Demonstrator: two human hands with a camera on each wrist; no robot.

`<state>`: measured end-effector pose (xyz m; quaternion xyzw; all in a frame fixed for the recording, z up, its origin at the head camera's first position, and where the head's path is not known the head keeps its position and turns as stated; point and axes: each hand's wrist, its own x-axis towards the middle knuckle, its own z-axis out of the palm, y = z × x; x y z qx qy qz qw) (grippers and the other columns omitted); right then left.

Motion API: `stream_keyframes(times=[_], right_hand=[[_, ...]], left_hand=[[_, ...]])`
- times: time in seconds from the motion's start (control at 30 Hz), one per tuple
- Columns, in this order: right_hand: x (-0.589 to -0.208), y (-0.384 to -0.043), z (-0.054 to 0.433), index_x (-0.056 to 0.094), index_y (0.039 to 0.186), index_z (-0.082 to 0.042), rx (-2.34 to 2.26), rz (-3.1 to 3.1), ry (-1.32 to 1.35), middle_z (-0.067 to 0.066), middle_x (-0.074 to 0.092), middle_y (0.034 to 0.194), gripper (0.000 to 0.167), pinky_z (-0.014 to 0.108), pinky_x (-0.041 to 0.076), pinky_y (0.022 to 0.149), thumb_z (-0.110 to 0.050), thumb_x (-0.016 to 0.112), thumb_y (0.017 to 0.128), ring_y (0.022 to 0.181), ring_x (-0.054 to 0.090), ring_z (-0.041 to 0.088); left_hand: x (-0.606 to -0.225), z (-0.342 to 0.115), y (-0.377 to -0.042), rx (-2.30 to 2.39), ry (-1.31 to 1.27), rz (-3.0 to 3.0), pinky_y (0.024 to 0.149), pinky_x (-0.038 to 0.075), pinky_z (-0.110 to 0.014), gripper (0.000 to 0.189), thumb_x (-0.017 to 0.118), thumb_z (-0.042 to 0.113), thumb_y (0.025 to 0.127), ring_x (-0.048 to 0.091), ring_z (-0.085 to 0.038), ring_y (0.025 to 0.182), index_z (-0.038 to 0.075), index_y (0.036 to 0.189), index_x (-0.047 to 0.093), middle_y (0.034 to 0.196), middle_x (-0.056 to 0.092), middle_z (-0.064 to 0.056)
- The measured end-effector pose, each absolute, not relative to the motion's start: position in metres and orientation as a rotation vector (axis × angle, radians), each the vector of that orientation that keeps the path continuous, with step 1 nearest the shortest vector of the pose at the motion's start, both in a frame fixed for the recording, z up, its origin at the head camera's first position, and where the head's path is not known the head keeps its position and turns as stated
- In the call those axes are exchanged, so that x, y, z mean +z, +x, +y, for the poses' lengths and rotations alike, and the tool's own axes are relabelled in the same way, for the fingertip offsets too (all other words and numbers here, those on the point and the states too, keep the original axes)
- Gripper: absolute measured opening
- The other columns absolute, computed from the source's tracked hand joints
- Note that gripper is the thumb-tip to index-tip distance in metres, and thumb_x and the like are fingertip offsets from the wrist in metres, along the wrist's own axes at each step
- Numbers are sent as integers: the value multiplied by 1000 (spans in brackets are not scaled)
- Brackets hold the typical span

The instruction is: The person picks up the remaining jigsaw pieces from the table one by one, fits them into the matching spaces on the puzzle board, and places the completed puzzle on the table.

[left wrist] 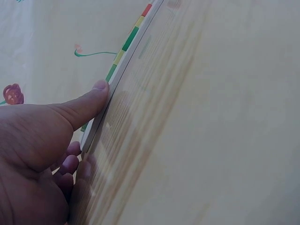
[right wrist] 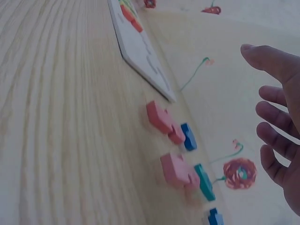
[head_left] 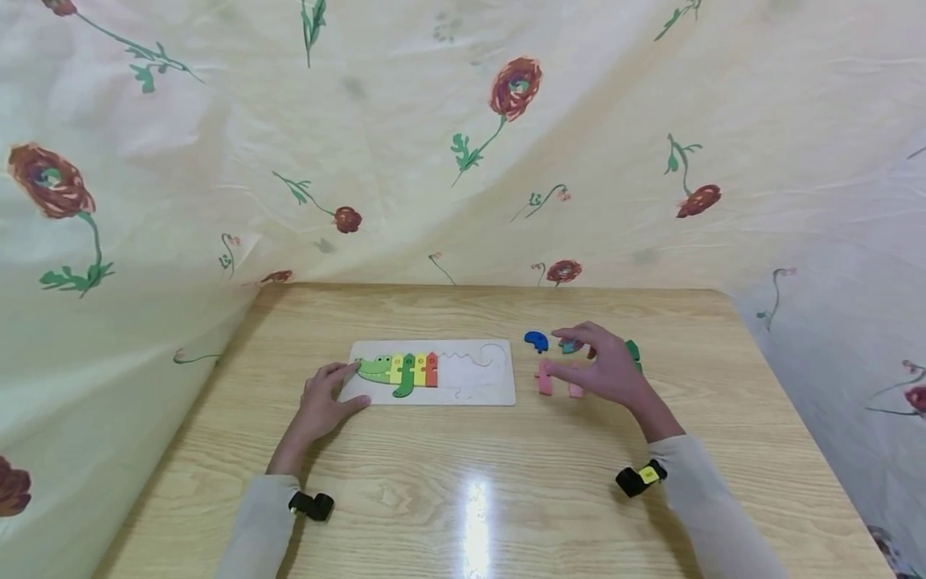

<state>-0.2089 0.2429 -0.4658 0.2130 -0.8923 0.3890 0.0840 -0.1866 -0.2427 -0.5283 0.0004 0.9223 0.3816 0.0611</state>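
A white puzzle board [head_left: 477, 386] lies on the table, with a green crocodile head piece [head_left: 374, 369] and several yellow, green and red body pieces [head_left: 432, 370] set in its left part. My left hand [head_left: 329, 400] holds the board's left end, thumb [left wrist: 96, 96] against the front edge and fingers round the corner. Over the loose pieces hovers my right hand [head_left: 604, 368], fingers apart with nothing between them in the right wrist view. Below it are two pink pieces [right wrist: 159, 117], a blue piece [head_left: 537, 341] and a teal piece [right wrist: 205, 182].
A green piece [head_left: 633, 352] shows beyond the right hand, partly covered by it. Another blue piece [right wrist: 215, 217] appears at the bottom of the right wrist view. A flowered cloth [head_left: 405, 145] hangs behind the wooden table [head_left: 405, 498] and along its sides.
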Motion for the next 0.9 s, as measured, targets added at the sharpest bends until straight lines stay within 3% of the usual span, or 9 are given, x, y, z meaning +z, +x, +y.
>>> stream_keyframes(times=[0.23,0.4,0.73,0.9], right_hand=[[-479,-205,267,70,129,-6,1054,-2725,564,14,68,114,57,43,49,73,-32,87,82,98,61,35],[-486,-203,279,67,133,-4,1005,-2792,498,17,66,114,67,48,50,78,-37,88,80,102,61,36],[-503,-202,291,64,137,-6,896,-2903,475,12,64,114,78,43,49,80,-51,87,77,101,57,29],[-509,-202,292,64,136,-5,865,-2902,494,11,63,113,78,40,48,77,-50,88,76,97,56,27]], left_hand=[[-530,-242,-186,1165,18,2786,113,27,-67,75,78,36,91,26,-46,141,17,155,45,159,31,-22],[-529,-242,-186,1172,23,2779,113,25,-68,74,78,35,92,24,-47,142,17,156,44,160,30,-22],[-527,-243,-184,1147,21,2783,112,25,-68,74,77,36,93,24,-47,141,17,156,44,159,30,-23],[-527,-242,-185,1155,16,2790,112,26,-67,73,78,35,92,25,-46,141,17,155,45,159,31,-23]])
